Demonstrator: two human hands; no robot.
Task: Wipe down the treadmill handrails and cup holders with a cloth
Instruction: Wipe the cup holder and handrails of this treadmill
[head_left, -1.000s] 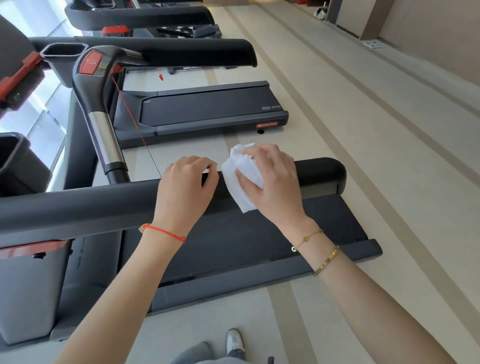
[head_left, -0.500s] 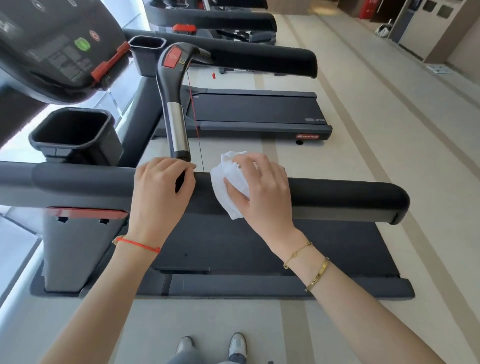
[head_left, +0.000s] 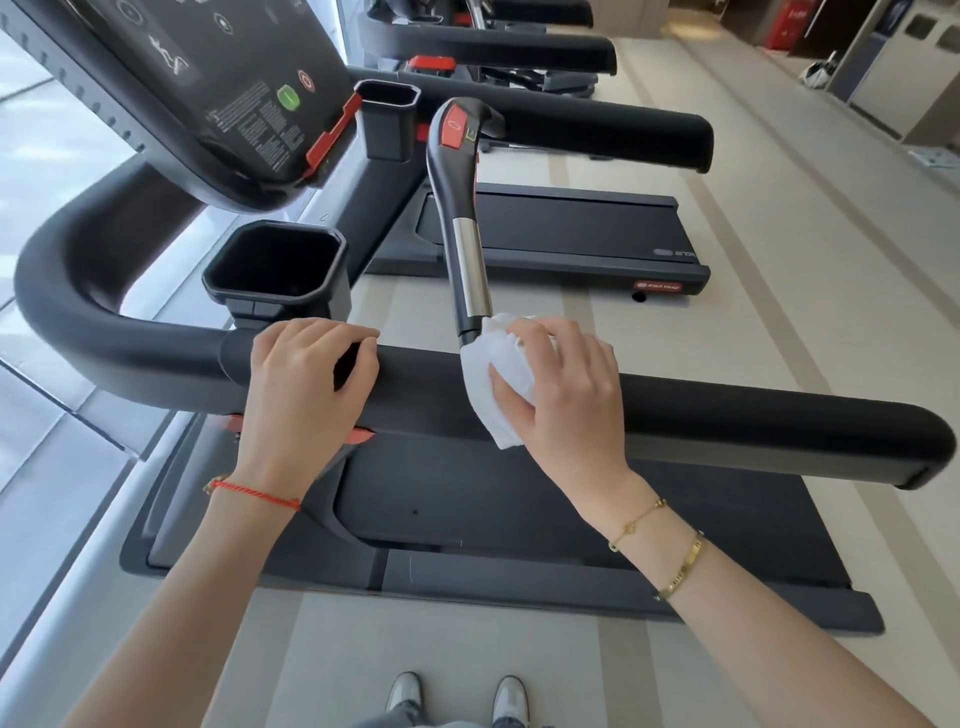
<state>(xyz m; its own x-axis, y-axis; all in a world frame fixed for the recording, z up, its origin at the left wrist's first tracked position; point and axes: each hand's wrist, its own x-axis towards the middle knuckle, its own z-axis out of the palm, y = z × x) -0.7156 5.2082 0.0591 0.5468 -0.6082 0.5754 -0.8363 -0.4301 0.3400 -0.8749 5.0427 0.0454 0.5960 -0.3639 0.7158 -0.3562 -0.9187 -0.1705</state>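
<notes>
A thick black handrail (head_left: 753, 423) runs across the view from a curved left end to a rounded right end. My right hand (head_left: 566, 395) holds a crumpled white cloth (head_left: 493, 384) pressed against the rail's middle, just below the foot of an upright grip bar (head_left: 470, 260) with a silver section. My left hand (head_left: 306, 379) grips the same rail further left, fingers curled over its top. A black cup holder (head_left: 275, 265) sits right behind my left hand. A second cup holder (head_left: 387, 117) stands further back.
The console (head_left: 208, 88) with a red strip overhangs at the upper left. The treadmill deck (head_left: 519, 504) lies below the rail. More treadmills (head_left: 550, 228) line up behind. Beige floor spreads to the right, windows to the left. My shoes (head_left: 457, 696) show at the bottom.
The view has swung left, bringing the console and near cup holder into sight. Both hands stay on the rail, while the right hand with the cloth sits closer to the upright bar's foot.
</notes>
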